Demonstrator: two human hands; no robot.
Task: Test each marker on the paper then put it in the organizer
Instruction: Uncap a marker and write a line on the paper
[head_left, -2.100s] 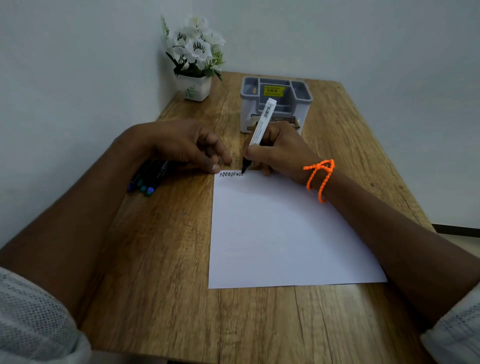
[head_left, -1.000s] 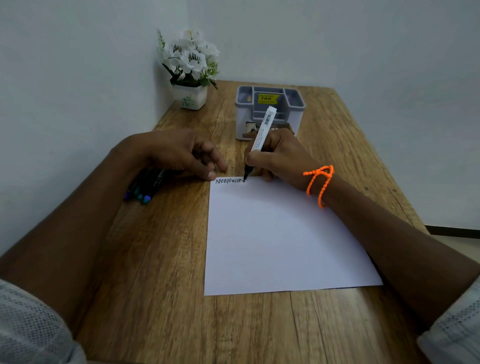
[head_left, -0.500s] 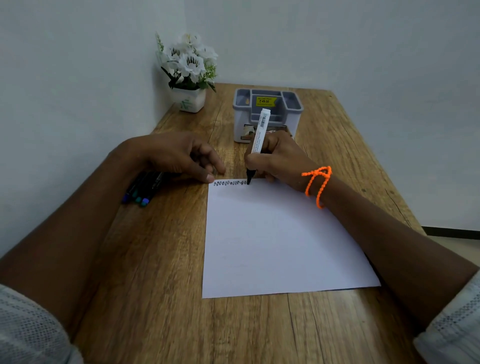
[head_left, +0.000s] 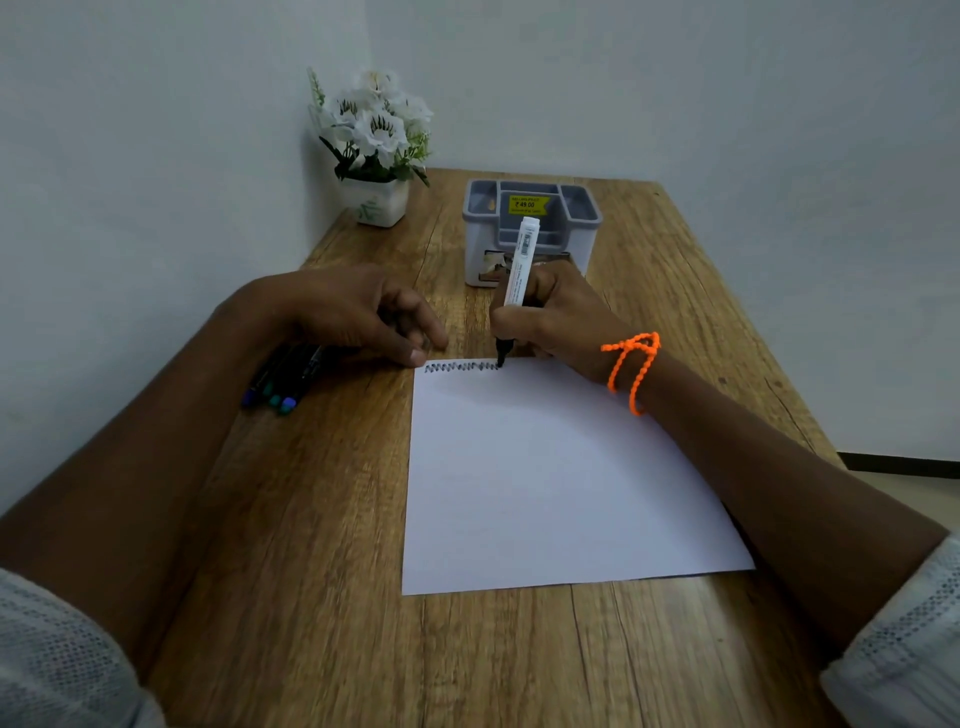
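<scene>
A white sheet of paper (head_left: 545, 478) lies on the wooden table (head_left: 311, 597). My right hand (head_left: 563, 317) grips a white marker (head_left: 522, 260) with its black tip down on the sheet's top edge, at the right end of a black zigzag line (head_left: 460, 367). My left hand (head_left: 337, 306) rests beside the sheet with fingers curled, one fingertip pressing the top left corner; the curled fingers hide whatever may be inside. Several dark markers (head_left: 283, 382) with blue and green ends lie under my left wrist. The grey organizer (head_left: 470, 208) stands just behind my right hand.
A white pot of white flowers (head_left: 376, 208) stands in the far left corner against the wall. Walls close the table on the left and back. The table's right edge (head_left: 753, 332) drops off beyond my right forearm.
The zigzag line has grown to the right along the sheet's top edge as my right hand moved the marker tip rightward. My left hand has stayed on the corner.
</scene>
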